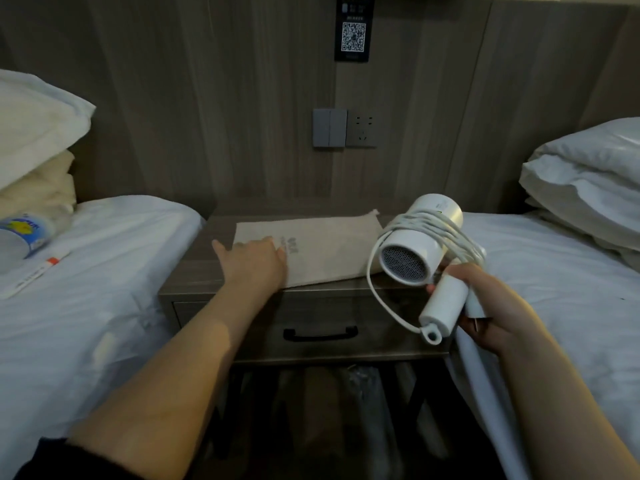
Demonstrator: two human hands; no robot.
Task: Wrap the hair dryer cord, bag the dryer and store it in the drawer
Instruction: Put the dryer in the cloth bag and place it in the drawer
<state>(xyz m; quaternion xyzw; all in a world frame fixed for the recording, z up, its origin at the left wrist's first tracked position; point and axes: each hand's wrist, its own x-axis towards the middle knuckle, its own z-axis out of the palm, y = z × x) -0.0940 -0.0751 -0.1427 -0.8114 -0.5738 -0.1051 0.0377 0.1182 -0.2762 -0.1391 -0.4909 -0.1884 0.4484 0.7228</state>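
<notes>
My right hand (pixel 485 306) grips the handle of a white hair dryer (pixel 415 251), held over the right edge of the nightstand. Its white cord (pixel 429 221) is wound several times around the barrel, with one loose loop hanging down on the left to the handle's end. A flat beige cloth bag (pixel 325 247) lies on the nightstand top (pixel 194 271). My left hand (pixel 254 263) rests on the bag's left end, fingers spread flat. Below the top, the drawer (pixel 242 323) with its black handle (pixel 320 333) is closed.
White beds flank the nightstand, left (pixel 104 271) and right (pixel 554 289), each with stacked pillows. A plastic bottle (pixel 24 233) and a thin packet lie on the left bed. A switch and socket panel (pixel 344 128) is on the wood wall behind. Dark items sit under the nightstand.
</notes>
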